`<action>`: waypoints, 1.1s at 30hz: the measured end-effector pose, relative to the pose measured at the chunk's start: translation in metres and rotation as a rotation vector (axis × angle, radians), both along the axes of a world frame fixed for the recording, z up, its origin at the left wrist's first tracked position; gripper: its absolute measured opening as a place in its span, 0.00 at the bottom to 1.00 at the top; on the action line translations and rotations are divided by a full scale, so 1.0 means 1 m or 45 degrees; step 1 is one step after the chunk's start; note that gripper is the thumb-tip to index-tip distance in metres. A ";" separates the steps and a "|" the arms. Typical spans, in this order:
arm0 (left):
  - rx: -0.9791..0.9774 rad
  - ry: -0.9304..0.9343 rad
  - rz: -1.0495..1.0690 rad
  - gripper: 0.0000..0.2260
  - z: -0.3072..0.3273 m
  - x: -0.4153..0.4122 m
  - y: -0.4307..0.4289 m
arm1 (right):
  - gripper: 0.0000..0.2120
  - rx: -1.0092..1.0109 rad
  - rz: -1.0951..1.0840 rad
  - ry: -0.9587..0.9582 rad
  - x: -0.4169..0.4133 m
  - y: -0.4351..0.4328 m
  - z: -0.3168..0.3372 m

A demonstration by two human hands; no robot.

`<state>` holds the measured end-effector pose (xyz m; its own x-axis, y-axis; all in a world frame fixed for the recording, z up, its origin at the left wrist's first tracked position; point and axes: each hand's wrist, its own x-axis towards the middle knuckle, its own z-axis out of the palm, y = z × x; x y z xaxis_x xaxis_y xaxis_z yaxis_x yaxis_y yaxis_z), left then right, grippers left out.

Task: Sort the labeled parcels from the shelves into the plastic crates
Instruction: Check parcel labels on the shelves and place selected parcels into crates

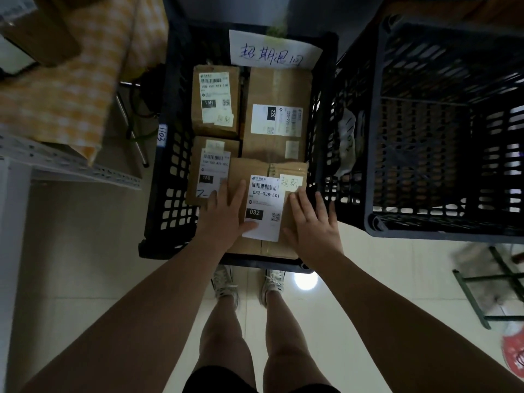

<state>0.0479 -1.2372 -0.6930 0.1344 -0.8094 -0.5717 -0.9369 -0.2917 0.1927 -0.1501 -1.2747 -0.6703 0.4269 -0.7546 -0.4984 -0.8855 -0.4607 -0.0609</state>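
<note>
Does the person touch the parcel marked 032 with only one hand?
No, the left hand and the right hand both lie with straight fingers on the parcel in the crate.

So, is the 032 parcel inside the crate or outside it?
Inside. The 032 parcel lies label-up within the crate walls, with the left hand and right hand resting flat on it.

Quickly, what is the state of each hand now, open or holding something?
Left hand: open, fingers straight, resting flat on the 032 parcel.
Right hand: open, fingers spread, flat on the same parcel.
</note>
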 end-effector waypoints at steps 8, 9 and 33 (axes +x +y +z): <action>-0.204 -0.054 -0.102 0.33 0.056 0.014 -0.003 | 0.27 0.138 -0.135 -0.002 0.018 -0.019 0.052; -0.243 -0.065 -0.109 0.33 0.069 0.020 -0.001 | 0.27 0.121 -0.125 -0.022 0.020 -0.022 0.063; -1.101 -0.898 0.879 0.27 0.550 0.076 0.162 | 0.22 -0.577 0.951 -1.326 0.179 0.001 0.515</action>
